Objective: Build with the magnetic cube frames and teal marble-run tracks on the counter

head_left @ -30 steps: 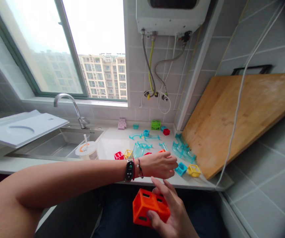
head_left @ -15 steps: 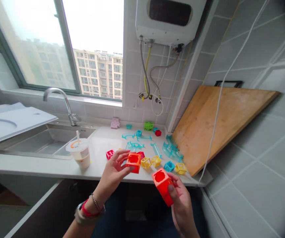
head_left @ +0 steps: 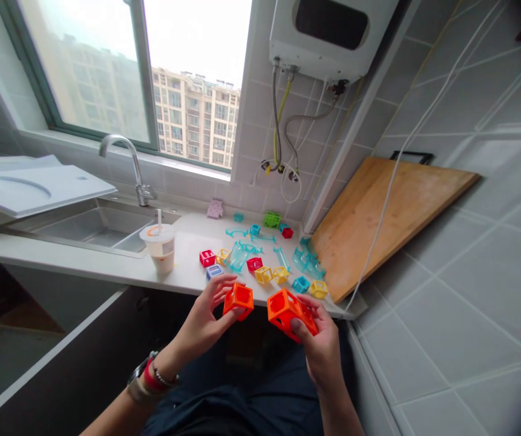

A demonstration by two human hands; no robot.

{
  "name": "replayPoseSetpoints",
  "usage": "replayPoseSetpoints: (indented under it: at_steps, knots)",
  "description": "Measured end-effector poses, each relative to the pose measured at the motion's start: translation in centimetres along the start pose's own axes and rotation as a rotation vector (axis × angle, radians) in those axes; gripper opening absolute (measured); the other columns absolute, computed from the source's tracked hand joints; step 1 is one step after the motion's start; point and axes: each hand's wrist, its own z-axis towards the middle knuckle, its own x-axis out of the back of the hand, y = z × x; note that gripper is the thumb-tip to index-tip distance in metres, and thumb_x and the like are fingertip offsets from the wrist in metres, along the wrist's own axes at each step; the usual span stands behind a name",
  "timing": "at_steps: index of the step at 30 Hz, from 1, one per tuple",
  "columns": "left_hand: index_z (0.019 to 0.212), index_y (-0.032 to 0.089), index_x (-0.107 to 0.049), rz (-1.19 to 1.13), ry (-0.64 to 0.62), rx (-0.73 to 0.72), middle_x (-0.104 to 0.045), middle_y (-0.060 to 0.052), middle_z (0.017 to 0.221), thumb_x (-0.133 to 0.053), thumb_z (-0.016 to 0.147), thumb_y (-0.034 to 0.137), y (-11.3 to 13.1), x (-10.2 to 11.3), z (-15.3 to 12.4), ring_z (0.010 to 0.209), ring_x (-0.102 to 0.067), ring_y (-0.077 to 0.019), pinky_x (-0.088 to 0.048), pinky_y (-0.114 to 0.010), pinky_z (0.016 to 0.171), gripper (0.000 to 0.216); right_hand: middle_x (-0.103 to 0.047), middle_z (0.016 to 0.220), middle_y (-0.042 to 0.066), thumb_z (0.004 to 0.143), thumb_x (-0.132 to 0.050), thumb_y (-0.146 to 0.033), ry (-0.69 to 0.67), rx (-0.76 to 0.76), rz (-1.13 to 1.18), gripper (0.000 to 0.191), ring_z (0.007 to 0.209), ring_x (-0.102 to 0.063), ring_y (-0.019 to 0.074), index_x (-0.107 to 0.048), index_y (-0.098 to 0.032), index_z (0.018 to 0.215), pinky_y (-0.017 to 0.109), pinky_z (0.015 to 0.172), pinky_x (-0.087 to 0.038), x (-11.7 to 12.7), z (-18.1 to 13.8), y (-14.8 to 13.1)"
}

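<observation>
In front of the counter's edge, my left hand (head_left: 212, 312) grips a single orange cube block (head_left: 241, 301) with open, cut-out faces. To its right, my right hand (head_left: 321, 339) is closed around an orange block piece (head_left: 284, 307) that looks like two cubes joined end to end. A small gap separates the two orange pieces. Behind them on the counter lie yellow cube blocks (head_left: 264, 275), a red cube block (head_left: 255, 264), a blue cube block (head_left: 301, 284) and a purple-blue block (head_left: 214, 272) near my left fingertips.
A lidded cup with a straw (head_left: 161, 249) stands by the counter's front edge, left of the blocks. Clear teal track-like pieces (head_left: 244, 254) are spread farther back. A wooden board (head_left: 378, 212) leans on the right wall, crossed by a white cable. The sink (head_left: 106, 227) is left.
My right hand has raised its orange piece and turned it from slanting down to nearly level, facing the left cube. The left hand's cube is tilted differently. The camera view has shifted.
</observation>
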Motion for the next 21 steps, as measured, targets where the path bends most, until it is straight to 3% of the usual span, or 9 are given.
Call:
replayPoseSetpoints:
  at_steps: [3, 6, 12, 21]
  knots:
    - [0.137, 0.029, -0.052, 0.046, -0.149, 0.008, -0.069, -0.009, 0.128, -0.081, 0.085, 0.026, 1.2, 0.3, -0.7, 0.117, -0.068, -0.0261, -0.053, -0.038, 0.102, 0.060, -0.074, 0.112, 0.010, 0.075, -0.087, -0.048, -0.047, 0.091, -0.217, 0.054, 0.101, -0.072, 0.0281, -0.067, -0.021, 0.117, 0.037, 0.087, -0.060, 0.3, -0.2, -1.5]
    - [0.135, 0.025, -0.054, 0.040, -0.235, 0.034, -0.071, -0.010, 0.122, -0.082, 0.084, 0.026, 2.3, 0.3, -1.1, 0.112, -0.070, -0.0260, -0.055, -0.037, 0.099, 0.058, -0.073, 0.105, 0.007, 0.076, -0.087, -0.048, -0.146, 0.188, -0.376, 0.047, 0.095, -0.072, 0.0256, -0.069, -0.021, 0.110, 0.035, 0.084, -0.060, 0.2, -0.2, -2.9]
    - [0.121, 0.018, -0.068, 0.042, -0.323, 0.047, -0.072, -0.012, 0.121, -0.082, 0.082, 0.029, 3.1, -0.2, -1.2, 0.114, -0.069, -0.0290, -0.056, -0.039, 0.100, 0.043, -0.074, 0.102, 0.006, 0.081, -0.083, -0.048, -0.313, 0.183, -0.420, 0.040, 0.094, -0.072, 0.0243, -0.070, -0.021, 0.107, 0.035, 0.087, -0.058, -0.3, -0.4, -4.3]
    - [0.115, 0.018, -0.070, 0.016, -0.256, 0.133, -0.073, -0.008, 0.113, -0.079, 0.086, 0.038, 2.4, -0.7, -1.3, 0.102, -0.069, -0.0244, -0.056, -0.030, 0.088, 0.036, -0.075, 0.101, 0.006, 0.085, -0.079, -0.051, -0.316, 0.116, -0.407, 0.038, 0.093, -0.072, 0.0245, -0.073, -0.020, 0.105, 0.033, 0.085, -0.056, -0.9, -0.5, -4.1]
